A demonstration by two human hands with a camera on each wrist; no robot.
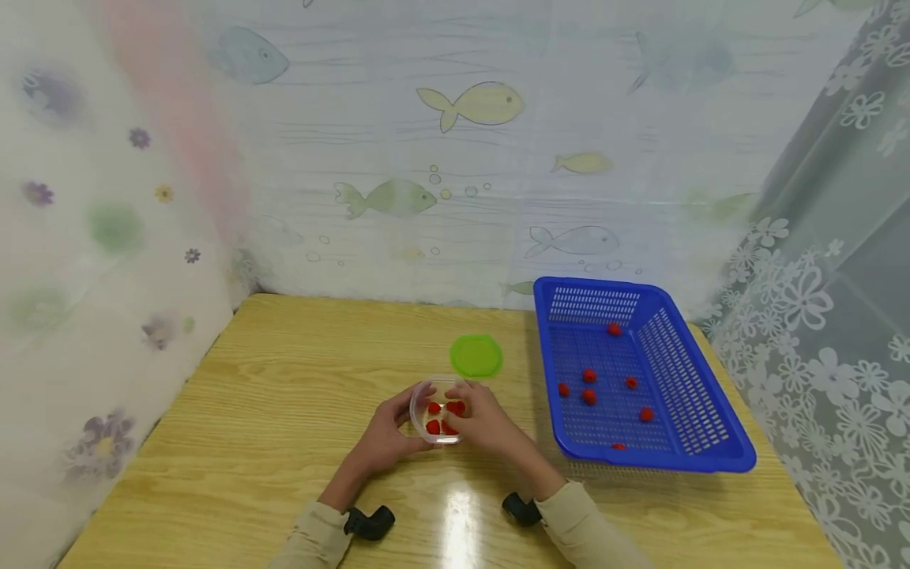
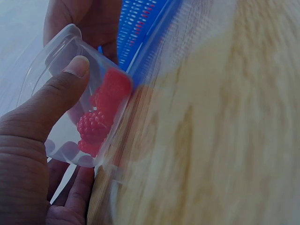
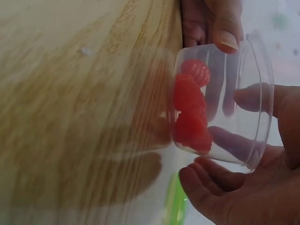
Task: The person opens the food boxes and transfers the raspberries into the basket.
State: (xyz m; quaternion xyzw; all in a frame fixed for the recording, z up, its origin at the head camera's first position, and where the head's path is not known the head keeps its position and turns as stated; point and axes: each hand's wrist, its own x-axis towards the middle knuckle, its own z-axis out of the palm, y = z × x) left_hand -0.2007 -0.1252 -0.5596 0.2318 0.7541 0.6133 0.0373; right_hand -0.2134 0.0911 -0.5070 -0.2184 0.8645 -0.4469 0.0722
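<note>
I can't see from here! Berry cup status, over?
Left hand holds clear cup. Right hand partly inside. Red berries at bottom. Green lid beyond, not in the way.

Head view high, facing forward-down; blurry wrist views close, probably from opposite sides, sharing cup (image 3: 219,107).

Left hand (image 1: 386,436) gripped a clear plastic tub (image 1: 448,439) of small red berries (image 1: 433,427), right hand (image 1: 486,416) dipped its fingers inside, a flat green lid (image 1: 476,356) lay nearer the wooden table's (image 1: 284,356) far edge, a blue latticed plastic basket (image 1: 668,461) holding loose berries (image 1: 589,397) stood by the table's right edge.
</note>
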